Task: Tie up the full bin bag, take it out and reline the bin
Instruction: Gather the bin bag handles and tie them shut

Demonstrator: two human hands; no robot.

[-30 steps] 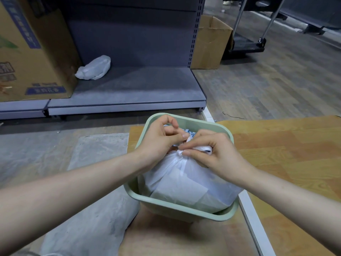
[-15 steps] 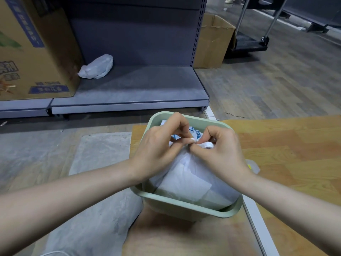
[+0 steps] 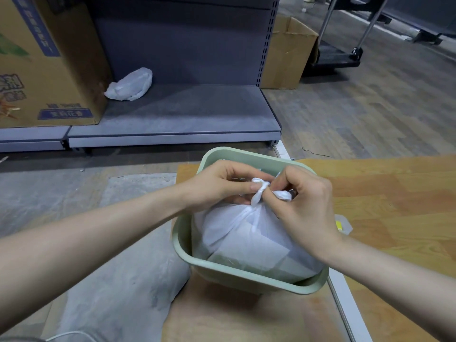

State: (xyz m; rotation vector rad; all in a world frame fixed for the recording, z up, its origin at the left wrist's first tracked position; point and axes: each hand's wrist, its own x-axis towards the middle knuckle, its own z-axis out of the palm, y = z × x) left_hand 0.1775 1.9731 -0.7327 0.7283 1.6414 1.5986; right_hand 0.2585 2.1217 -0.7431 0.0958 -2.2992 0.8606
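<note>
A pale green bin (image 3: 237,277) stands on the floor in front of me. Inside it sits a full white bin bag (image 3: 249,238), its mouth gathered into a twisted neck with a knot at the top. My left hand (image 3: 222,183) pinches one tail of the bag's neck from the left. From the right, my right hand (image 3: 303,201) grips the other tail, fingers curled around it. Both hands meet right above the bin, at the knot. Papers show faintly through the bag.
A grey shelf base (image 3: 172,114) lies beyond the bin, with a small white bag (image 3: 130,85) on it. A large printed carton (image 3: 47,62) stands at left, another carton (image 3: 286,53) and a trolley (image 3: 338,55) behind. Wooden boards (image 3: 394,206) lie at right, a grey sheet (image 3: 118,267) at left.
The two tails of the bag have been drawn into a tighter knot. My hands have shifted slightly apart, and the bag's neck now stands up twisted between them.
</note>
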